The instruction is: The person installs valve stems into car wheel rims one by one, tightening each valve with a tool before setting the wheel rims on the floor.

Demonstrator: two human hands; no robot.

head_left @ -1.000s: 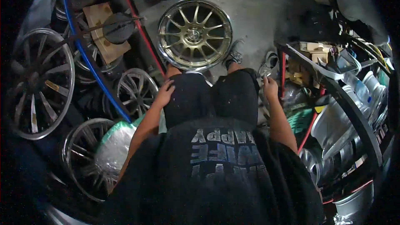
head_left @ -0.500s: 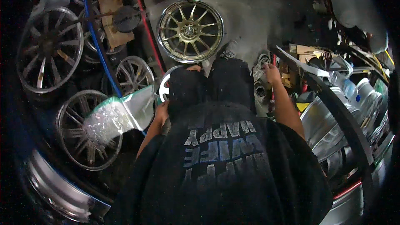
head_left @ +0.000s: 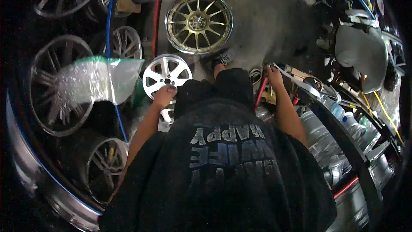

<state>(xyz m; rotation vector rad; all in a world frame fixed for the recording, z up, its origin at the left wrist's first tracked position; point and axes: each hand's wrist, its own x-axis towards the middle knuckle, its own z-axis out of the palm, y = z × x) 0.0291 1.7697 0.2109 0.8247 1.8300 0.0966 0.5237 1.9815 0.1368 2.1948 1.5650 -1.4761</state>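
Note:
My left hand (head_left: 165, 96) hangs in front of the lower edge of a white spoked car wheel (head_left: 180, 67), its fingers curled in and nothing visible in them. From this angle I cannot tell whether it touches the rim. At my right side, my right hand (head_left: 274, 77) has its fingers closed near the end of a white strip (head_left: 297, 79). Whatever it holds, if anything, is too small and dark to name. Ahead on the floor lies a gold multi-spoke wheel (head_left: 198, 22) with a polished lip.
Several wheels stand at the left, one large grey one (head_left: 64, 83) behind clear plastic wrap (head_left: 101, 79). A blue line (head_left: 108, 38) and a red line (head_left: 157, 17) run along there. At the right, a dark curved bar (head_left: 343, 135) passes in front of plastic-wrapped silver wheels (head_left: 315, 131).
My view has turned and I have moved forward, so the white wheel shows almost whole. My left hand has gone from beside my thigh to in front of that wheel. My right hand stays at my side.

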